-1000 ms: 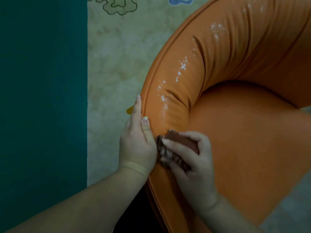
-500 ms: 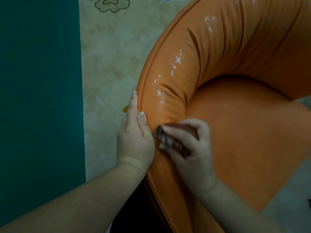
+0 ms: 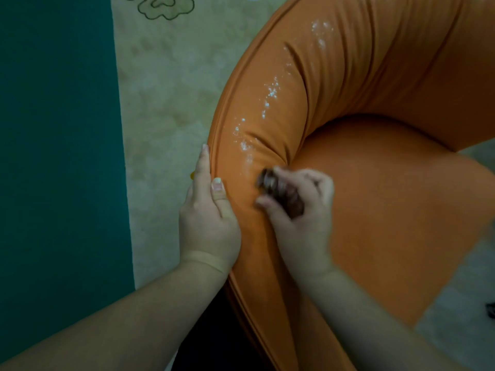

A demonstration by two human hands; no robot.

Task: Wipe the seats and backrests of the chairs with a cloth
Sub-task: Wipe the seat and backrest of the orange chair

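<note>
My left hand (image 3: 209,215) lies flat with straight fingers against the outer edge of the orange chair (image 3: 396,223). My right hand (image 3: 300,215) grips a bunched dark cloth (image 3: 278,191), blurred, seemingly pressed to the padded backrest (image 3: 334,76) just above the seat. White specks (image 3: 270,95) trail up that backrest. Beyond lie a pale patterned rug (image 3: 166,89) and a teal band (image 3: 53,156).

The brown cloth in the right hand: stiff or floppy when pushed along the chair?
Probably floppy: the small brown cloth sits bunched in folds inside the right hand. It likely drags rather than slides, since the orange padded backrest creases nearby.
</note>
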